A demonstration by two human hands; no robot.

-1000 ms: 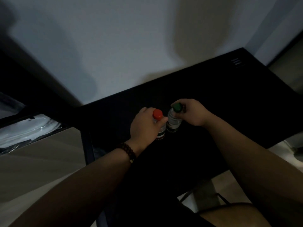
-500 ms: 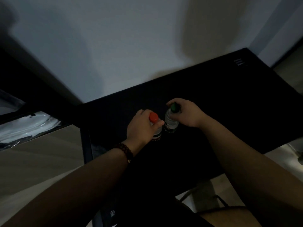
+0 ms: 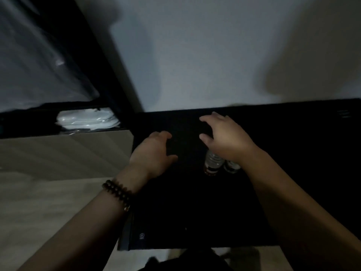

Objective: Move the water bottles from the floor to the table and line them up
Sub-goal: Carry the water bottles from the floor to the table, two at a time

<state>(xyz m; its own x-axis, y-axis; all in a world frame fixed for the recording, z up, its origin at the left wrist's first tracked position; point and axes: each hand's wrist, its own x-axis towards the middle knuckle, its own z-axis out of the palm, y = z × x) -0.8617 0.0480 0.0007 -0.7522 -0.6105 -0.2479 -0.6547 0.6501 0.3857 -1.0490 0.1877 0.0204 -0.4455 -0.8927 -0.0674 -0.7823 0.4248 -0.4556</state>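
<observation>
Plastic bottles point(image 3: 213, 162), gripped before, now stand released; left hand point(image 3: 152, 153) and right hand point(image 3: 224, 137) hover slack-fingered, empty.

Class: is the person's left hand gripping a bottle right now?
No, the left hand is empty; both bottles stand on the table under the right hand.

Both forearms bare, extended forward, converging. Palm-down left hand point(image 3: 154, 153) with fingers loosely curved, thumb out, holding nothing; dark round-bead bracelet point(image 3: 117, 190) on its wrist. Palm-down right hand point(image 3: 226, 139) further forward, fingers spread, relaxed, holding nothing.
</observation>
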